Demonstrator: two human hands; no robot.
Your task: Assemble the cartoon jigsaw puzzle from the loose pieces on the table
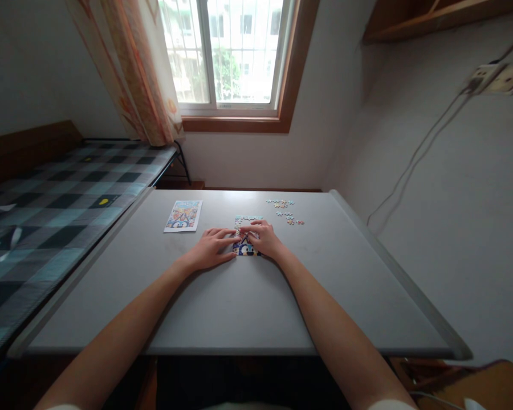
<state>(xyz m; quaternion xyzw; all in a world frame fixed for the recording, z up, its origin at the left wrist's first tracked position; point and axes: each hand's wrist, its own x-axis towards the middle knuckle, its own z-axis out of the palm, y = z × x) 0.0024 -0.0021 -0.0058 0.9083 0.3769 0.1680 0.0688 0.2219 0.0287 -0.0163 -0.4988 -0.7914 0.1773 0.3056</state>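
A partly assembled jigsaw puzzle (248,249) lies flat on the grey table, with a blue cartoon figure along its near edge and gaps inside its upper part. My left hand (211,248) rests at its left side, palm down, fingers spread and fingertips touching the edge. From the right, my right hand (265,238) reaches over the puzzle with fingers stretched out and apart, covering its middle and right side. Whether a small piece is under those fingertips is hidden. Loose puzzle pieces (281,204) lie beyond my right hand, several of them in small groups.
A printed reference picture (183,216) lies on the table (222,307) left of the puzzle. A bed (89,176) with a checked cover stands along the table's left. The wall with a hanging cable (406,168) is at the right, and a window (239,57) is ahead.
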